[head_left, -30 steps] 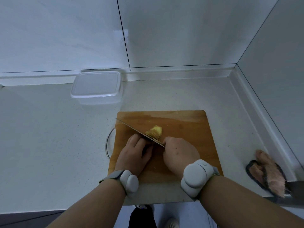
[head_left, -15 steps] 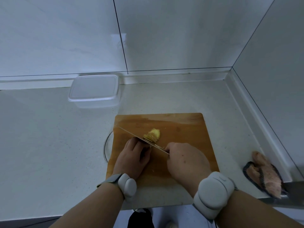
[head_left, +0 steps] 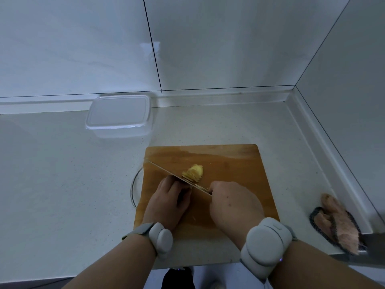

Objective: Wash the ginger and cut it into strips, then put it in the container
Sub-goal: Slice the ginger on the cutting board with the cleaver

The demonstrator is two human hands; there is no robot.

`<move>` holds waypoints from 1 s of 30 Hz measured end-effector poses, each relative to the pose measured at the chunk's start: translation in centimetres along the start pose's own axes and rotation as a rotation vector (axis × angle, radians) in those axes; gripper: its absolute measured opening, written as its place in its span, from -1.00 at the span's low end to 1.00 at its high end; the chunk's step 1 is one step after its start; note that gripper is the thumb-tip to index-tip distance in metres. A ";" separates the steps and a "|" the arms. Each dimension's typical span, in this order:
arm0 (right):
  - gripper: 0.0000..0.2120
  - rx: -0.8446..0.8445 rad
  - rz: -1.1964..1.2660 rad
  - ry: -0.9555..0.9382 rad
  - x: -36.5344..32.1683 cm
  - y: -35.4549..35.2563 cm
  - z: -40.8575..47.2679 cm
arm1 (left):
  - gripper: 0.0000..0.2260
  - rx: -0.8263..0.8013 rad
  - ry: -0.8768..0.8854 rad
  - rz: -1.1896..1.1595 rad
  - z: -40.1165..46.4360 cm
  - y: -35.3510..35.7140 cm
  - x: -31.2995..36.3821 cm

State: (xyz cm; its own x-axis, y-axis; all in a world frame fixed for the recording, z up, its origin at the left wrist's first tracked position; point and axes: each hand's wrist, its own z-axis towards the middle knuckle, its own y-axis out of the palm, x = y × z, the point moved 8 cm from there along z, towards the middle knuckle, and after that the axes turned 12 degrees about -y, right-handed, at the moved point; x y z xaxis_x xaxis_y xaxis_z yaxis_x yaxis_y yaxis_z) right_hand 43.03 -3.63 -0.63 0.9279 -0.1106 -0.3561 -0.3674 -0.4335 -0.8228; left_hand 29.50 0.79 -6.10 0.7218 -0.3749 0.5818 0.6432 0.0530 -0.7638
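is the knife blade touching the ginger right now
Touching. The head view shows the knife blade lying against the near edge of the ginger on the cutting board, no gap between them.

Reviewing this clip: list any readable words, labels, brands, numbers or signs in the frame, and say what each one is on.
None can be read. The container, cutting board, knife, cloth and both wristbands show no print; the wall tiles are blank. The right wristband has a small raised mark, not legible as text.
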 end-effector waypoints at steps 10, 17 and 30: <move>-0.76 -0.031 0.022 0.009 0.1 0.7 1.2 | -0.75 -0.005 0.017 0.009 0.0 0.1 0.1; -0.75 -0.038 0.028 -0.009 -0.7 1.6 3.6 | -0.82 0.019 0.032 0.004 -0.1 0.2 0.0; -0.79 0.027 0.058 -0.071 -0.5 1.5 3.8 | -0.76 -0.005 -0.006 -0.014 0.0 0.0 0.2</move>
State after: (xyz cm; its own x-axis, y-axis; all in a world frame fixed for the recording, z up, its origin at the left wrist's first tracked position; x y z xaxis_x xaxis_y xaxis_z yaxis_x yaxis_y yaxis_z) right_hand 41.76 -0.86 -3.35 0.8985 -0.0712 -0.4331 -0.4230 -0.4037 -0.8112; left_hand 29.64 0.75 -5.98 0.7141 -0.3701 0.5942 0.6523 0.0435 -0.7567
